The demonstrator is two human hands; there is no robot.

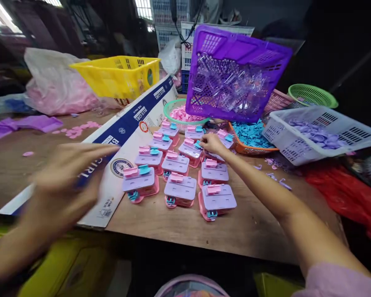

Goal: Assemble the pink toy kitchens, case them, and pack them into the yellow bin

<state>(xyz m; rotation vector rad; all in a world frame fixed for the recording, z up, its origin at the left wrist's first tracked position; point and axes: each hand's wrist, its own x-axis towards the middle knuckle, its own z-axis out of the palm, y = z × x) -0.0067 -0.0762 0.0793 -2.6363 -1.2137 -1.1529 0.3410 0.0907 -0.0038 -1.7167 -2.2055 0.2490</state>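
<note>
My right hand point(212, 144) reaches into the rows of small pink boxes with lilac lids. Its fingers are pinched at a small turquoise plastic piece point(198, 144) on one lilac lid point(190, 149), beside a pink piece. My left hand point(64, 181) is raised over the left side, blurred by motion; its fingers stretch out apart from the thumb, and nothing shows between them. Several lids at the back and left carry both pink and turquoise pieces. Nearer lids, such as the front right lid point(219, 197), carry only a pink piece.
A cardboard sheet point(111, 206) slants along the left. Behind the boxes are a green-rimmed basket point(167, 109) of pink pieces and a tilted purple crate point(238, 39) of clear parts. An orange basket point(255, 151) of turquoise pieces and a white basket point(282, 142) stand right; a yellow basket point(111, 76) stands left.
</note>
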